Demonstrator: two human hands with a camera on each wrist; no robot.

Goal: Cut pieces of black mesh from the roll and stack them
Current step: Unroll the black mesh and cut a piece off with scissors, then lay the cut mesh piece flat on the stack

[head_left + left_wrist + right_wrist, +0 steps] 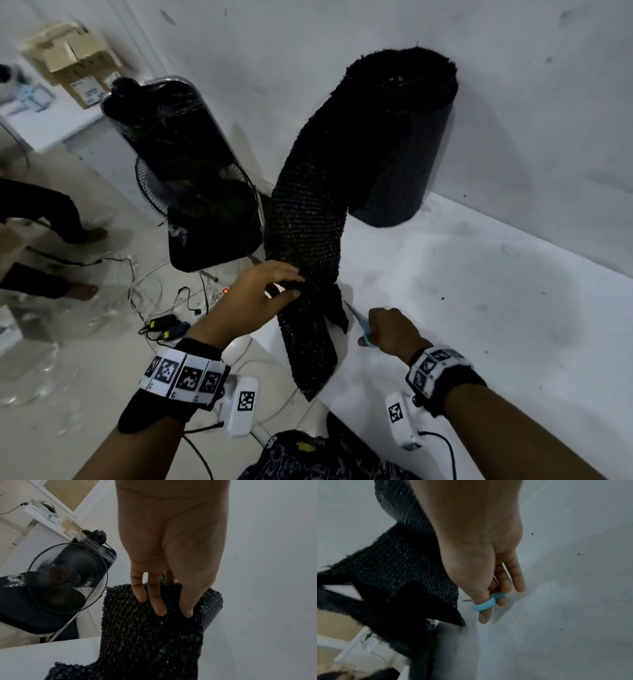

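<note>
A roll of black mesh (400,137) stands upright on the white table (496,308) against the wall. A long strip of the mesh (305,222) runs from it toward me and hangs over the table's near edge. My left hand (270,291) pinches the strip's left side between thumb and fingers (158,605), and the mesh (149,635) fills the lower left wrist view. My right hand (390,330) holds blue-handled scissors (363,325), thumb through a blue ring (485,603), with the blade tips close to the strip's right edge (419,568).
A black chair (185,164) and a standing fan (67,577) are left of the table. Cables and a power strip (219,291) lie on the floor. Another person's legs (44,222) are at far left. Cardboard boxes (75,61) sit at back left.
</note>
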